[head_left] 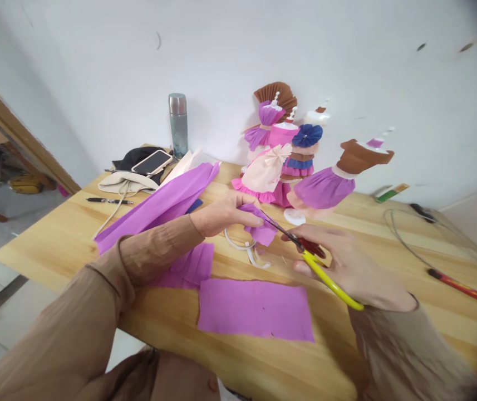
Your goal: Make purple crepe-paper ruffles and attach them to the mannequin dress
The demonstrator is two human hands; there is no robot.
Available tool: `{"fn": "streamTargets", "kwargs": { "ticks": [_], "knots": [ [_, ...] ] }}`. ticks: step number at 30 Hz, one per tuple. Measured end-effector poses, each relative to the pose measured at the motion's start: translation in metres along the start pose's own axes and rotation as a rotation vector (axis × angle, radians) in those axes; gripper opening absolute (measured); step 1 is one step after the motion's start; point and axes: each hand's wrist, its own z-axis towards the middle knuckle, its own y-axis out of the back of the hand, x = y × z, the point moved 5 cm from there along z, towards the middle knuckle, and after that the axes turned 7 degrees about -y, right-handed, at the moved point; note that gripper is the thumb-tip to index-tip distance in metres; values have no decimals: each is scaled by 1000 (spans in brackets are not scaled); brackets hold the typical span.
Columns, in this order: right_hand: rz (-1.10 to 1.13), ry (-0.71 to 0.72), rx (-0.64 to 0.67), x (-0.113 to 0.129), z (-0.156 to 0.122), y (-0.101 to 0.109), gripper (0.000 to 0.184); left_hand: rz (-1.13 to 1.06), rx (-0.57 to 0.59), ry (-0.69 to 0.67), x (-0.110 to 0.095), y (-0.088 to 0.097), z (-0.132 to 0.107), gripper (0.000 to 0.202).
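My left hand (225, 214) pinches a small piece of purple crepe paper (266, 233) between thumb and fingers, held above the table. In my right hand (347, 262) is a pair of scissors (332, 283) with yellow handles, fingers wrapped round them. The blades reach left to the upper edge of the purple piece. A flat purple rectangle (257, 309) lies in front of me. More purple paper, partly folded, sits under and beside my left forearm. White strips (257, 257) lie on the table just below the held piece.
Several small dress forms in paper dresses (325, 186) stand along the wall. A thermos (178, 125), a phone (152, 163), a cloth bag (127, 182) and a pen (108, 200) are at the back left. A red-handled tool with a cable (459, 285) lies on the right.
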Motion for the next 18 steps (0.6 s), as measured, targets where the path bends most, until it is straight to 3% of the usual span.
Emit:
{"fn": "streamTargets", "kwargs": {
  "ticks": [11, 18],
  "knots": [
    [10, -30, 14, 5, 3, 1, 30, -51, 3, 43, 2, -1, 1, 12],
    [-24, -104, 28, 3, 3, 0, 36, -184, -9, 88, 10, -3, 0, 14]
  ]
}}
